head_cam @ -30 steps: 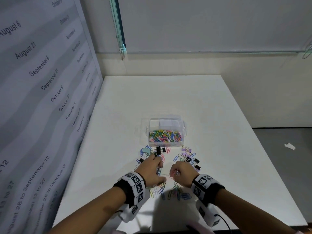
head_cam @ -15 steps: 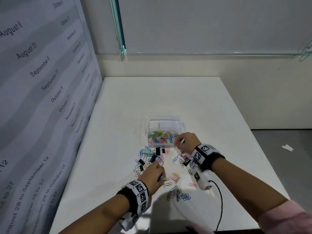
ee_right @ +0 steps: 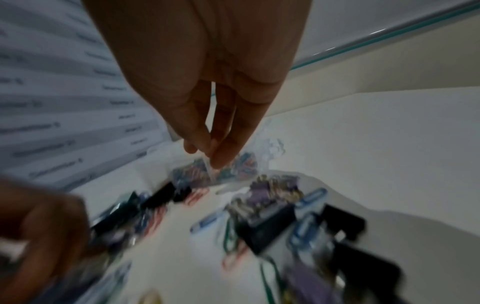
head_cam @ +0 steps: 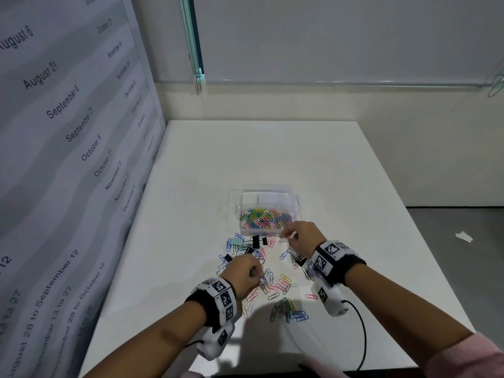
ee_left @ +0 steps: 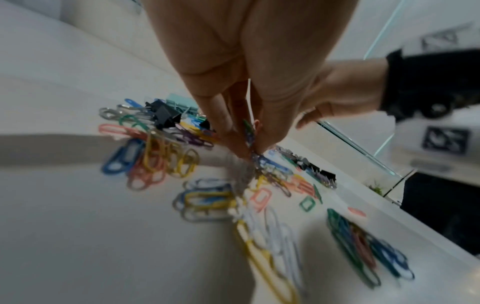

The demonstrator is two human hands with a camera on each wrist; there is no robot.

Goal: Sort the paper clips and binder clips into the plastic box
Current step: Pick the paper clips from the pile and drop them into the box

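White table (head_cam: 272,159) under both hands. Clear plastic box (head_cam: 297,205) just ahead of the right fingertips, open-topped, near compartment heaped with coloured paper clips (head_cam: 266,218); far compartments pale, contents not readable.

Right hand (head_cam: 304,237) poised at the near right corner of the box, thumb and forefinger closed on a white paper clip (head_cam: 287,237) (wrist view too blurred to confirm whether one or more). Left hand (head_cam: 245,274) down in the loose paper clips (head_cam: 283,286), fingertips (ee_left: 223,119) drawn together around a small bunch of clips (ee_left: 249,131), green and purple among them. Black binder clips (head_cam: 256,241) and a mint binder clip (head_cam: 236,241) lying ahead of the left fingertips, short of the box.

Step in hand, by judgement: drop from the right, gather with the left.

- Right: carry the pinch fully over the near rim before letting go. Release low, just above the heap, to avoid a bounce back onto the table.
- Left: lift slowly and check for tangled stragglers. Shake off anything dangling below the fingertips rather than dragging the scatter along.
- Keep binder clips out of this pinch; save for a separate compartment.

Roughly half done, judging by heap against scatter.
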